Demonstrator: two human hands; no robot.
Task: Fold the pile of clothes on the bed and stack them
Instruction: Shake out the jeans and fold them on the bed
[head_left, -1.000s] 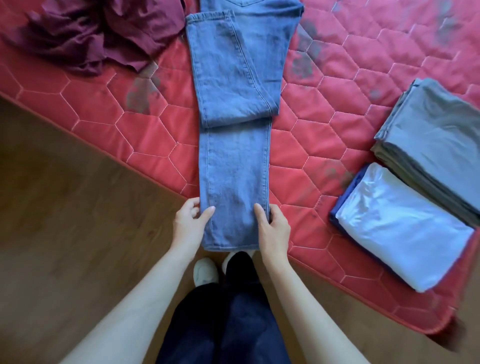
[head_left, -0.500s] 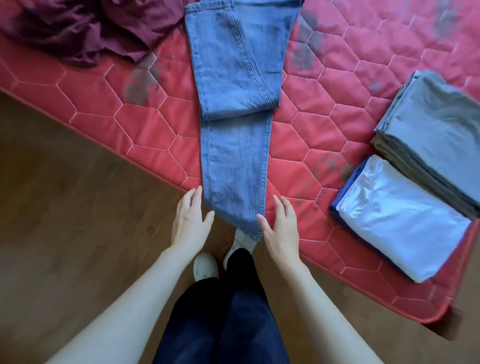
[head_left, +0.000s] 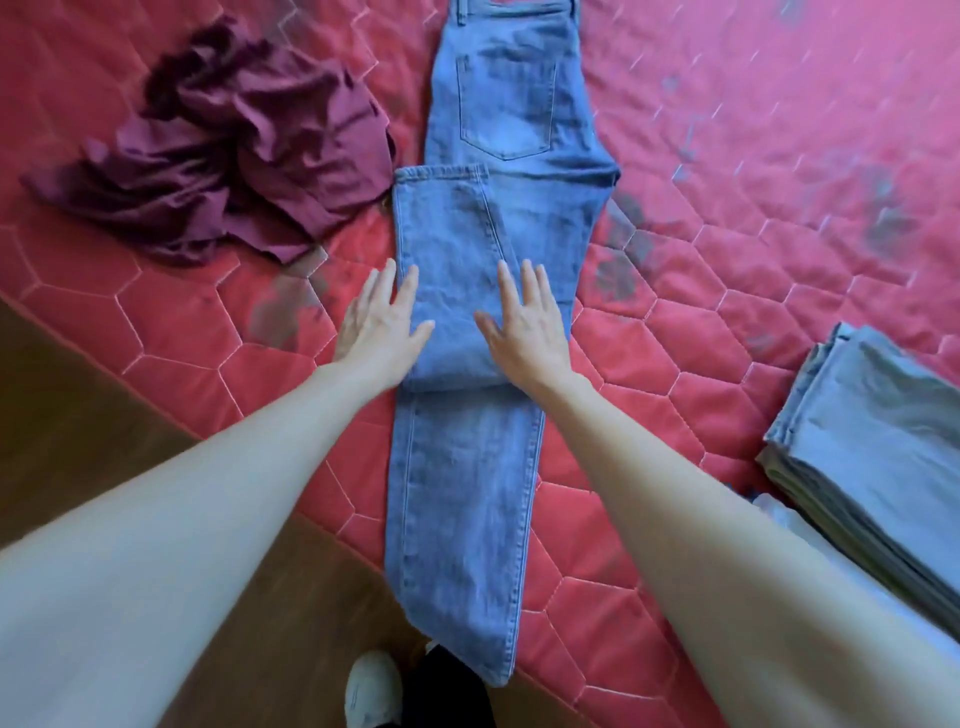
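Note:
Blue jeans (head_left: 467, 493) lie lengthwise down the middle of the red quilted bed (head_left: 727, 291), one leg end folded back over the thigh part. Its lower end hangs past the bed's near edge. My left hand (head_left: 382, 319) lies flat with straight fingers on the left edge of the folded-back leg. My right hand (head_left: 527, 325) presses flat on the same fold, to the right. A crumpled maroon garment (head_left: 244, 145) sits to the left of the jeans. A folded grey stack (head_left: 872, 447) lies at the right edge.
Brown wooden floor (head_left: 104, 415) runs along the bed's near-left edge. My white shoe (head_left: 371, 691) and dark trouser leg show at the bottom. A pale folded garment (head_left: 795, 525) peeks out beneath the grey stack, behind my right forearm.
Both hands left the jeans' near hem and reached forward onto the folded-back leg. The view moved forward over the bed, so more of the jeans' waist shows.

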